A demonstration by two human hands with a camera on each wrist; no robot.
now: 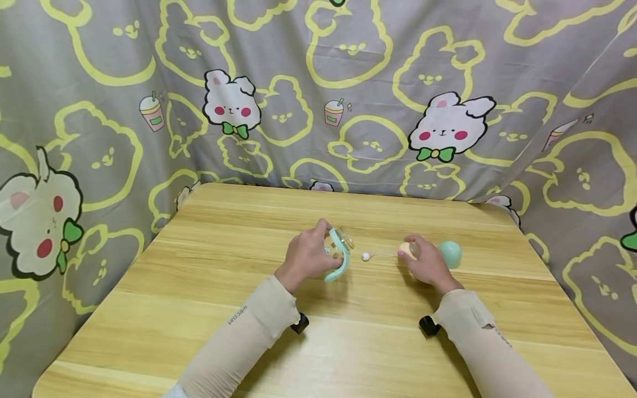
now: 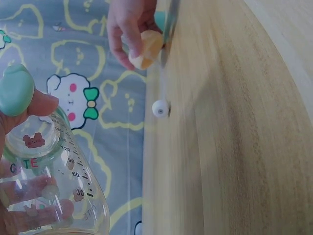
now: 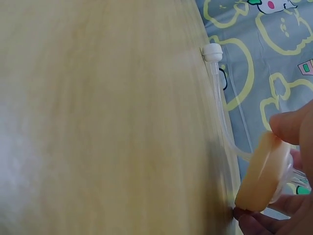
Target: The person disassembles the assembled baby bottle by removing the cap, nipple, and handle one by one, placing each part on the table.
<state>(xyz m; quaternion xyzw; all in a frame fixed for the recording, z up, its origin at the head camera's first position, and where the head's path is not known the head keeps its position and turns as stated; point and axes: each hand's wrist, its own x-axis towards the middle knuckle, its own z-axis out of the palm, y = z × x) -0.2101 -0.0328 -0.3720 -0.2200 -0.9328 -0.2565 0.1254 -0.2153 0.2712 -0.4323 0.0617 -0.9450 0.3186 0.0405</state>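
Note:
My left hand (image 1: 309, 251) grips a clear baby bottle (image 2: 73, 181) with printed measuring marks. The bottle is tilted, its open neck pointing right in the head view, and a mint-green handle (image 1: 343, 264) curves around it. To the right, my right hand (image 1: 429, 264) pinches a pale orange bottle collar (image 3: 264, 171) with a clear nipple (image 1: 415, 250) by its rim. From the collar a clear straw (image 3: 220, 103) runs left to a white weighted ball (image 1: 365, 256). The ball is between the two hands, apart from the bottle. Part of the bottle is hidden behind my left fingers.
A mint-green dome cap (image 1: 450, 254) stands on the wooden table (image 1: 199, 309), just beyond my right hand. Grey curtains (image 1: 278, 55) with yellow cartoon outlines hang around the table's back and sides. Black wrist devices (image 1: 300, 323) sit under both sleeves.

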